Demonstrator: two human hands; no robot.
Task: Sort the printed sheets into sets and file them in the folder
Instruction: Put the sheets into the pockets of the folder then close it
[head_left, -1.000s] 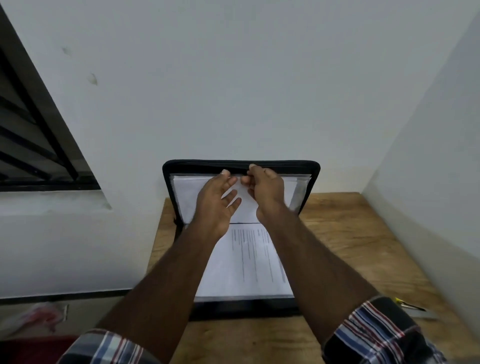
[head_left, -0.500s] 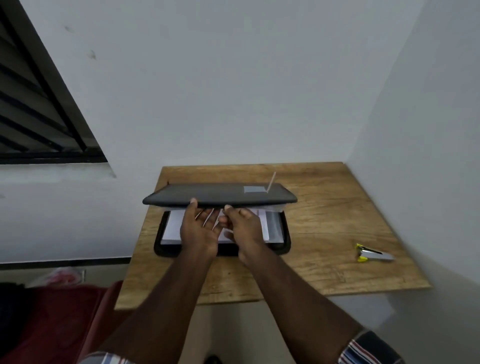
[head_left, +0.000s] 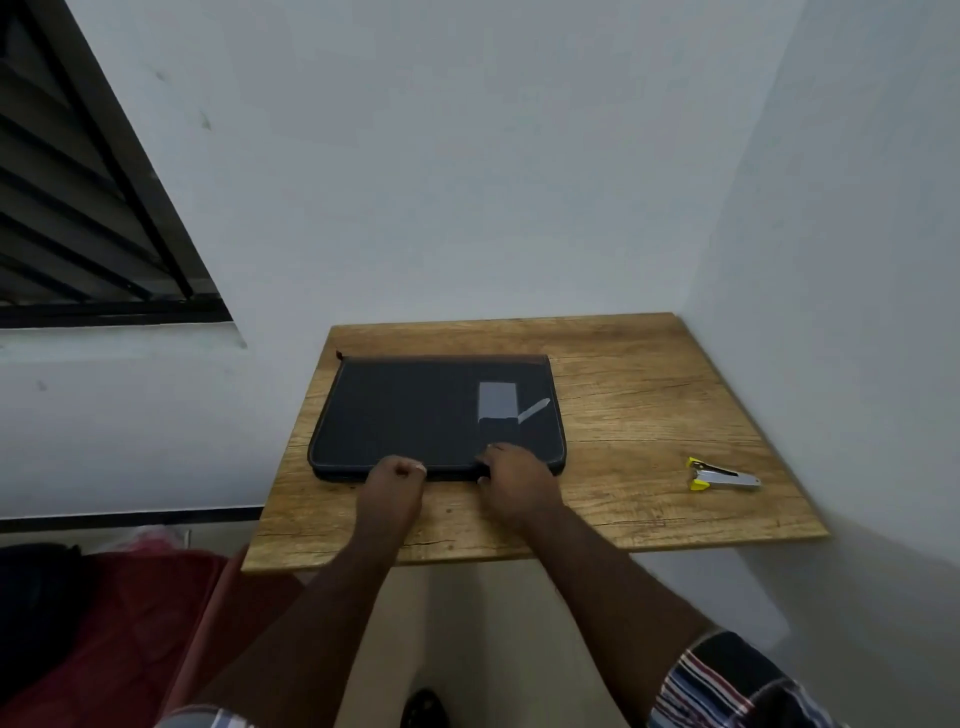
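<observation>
The black folder (head_left: 415, 410) lies closed and flat on the wooden table (head_left: 649, 415), with a grey label and a small strip on its cover. No printed sheets show; they are hidden inside. My left hand (head_left: 396, 478) is curled into a fist at the folder's near edge, touching it. My right hand (head_left: 511, 473) rests on the near edge a little to the right, fingers bent over the rim.
A silver and yellow stapler (head_left: 722, 475) lies on the table at the right. White walls close in behind and to the right. A barred window (head_left: 78, 208) is at the left. Red cloth (head_left: 119, 623) lies below the table's left side.
The folder's cover came down from upright to fully closed, hiding the sheets. Both hands moved from the top edge of the cover to the near edge. The view pulled back.
</observation>
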